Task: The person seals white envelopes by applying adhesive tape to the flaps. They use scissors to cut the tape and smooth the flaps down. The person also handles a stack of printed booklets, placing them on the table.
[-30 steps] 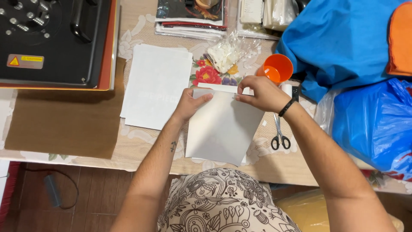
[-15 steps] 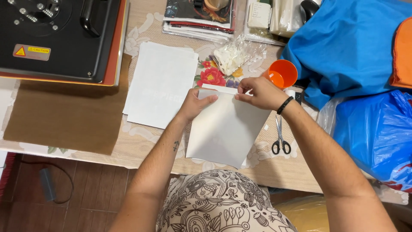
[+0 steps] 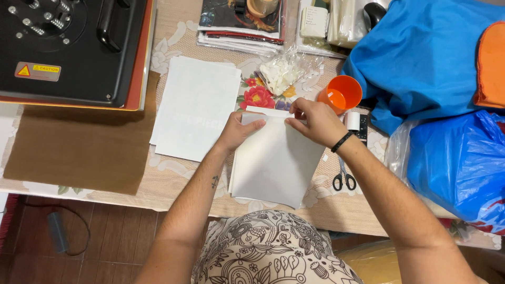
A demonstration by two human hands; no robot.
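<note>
Both hands (image 3: 239, 131) (image 3: 315, 123) pinching sheet's (image 3: 273, 165) top edge

1. We see a white sheet (image 3: 273, 165) at the centre of the frame, lying flat on the worktop (image 3: 173, 181) and turned slightly, its lower corner pointing to the bottom edge of the worktop.
2. It is plain, rectangular and faintly translucent; its upper edge sits over a second white piece just beneath, which peeks out above it.
3. We find its top edge pinched at two places: the left hand (image 3: 238, 131) at the upper left corner, the right hand (image 3: 315, 123) at the upper right.
4. The lower part of the sheet lies free and uncreased.
</note>
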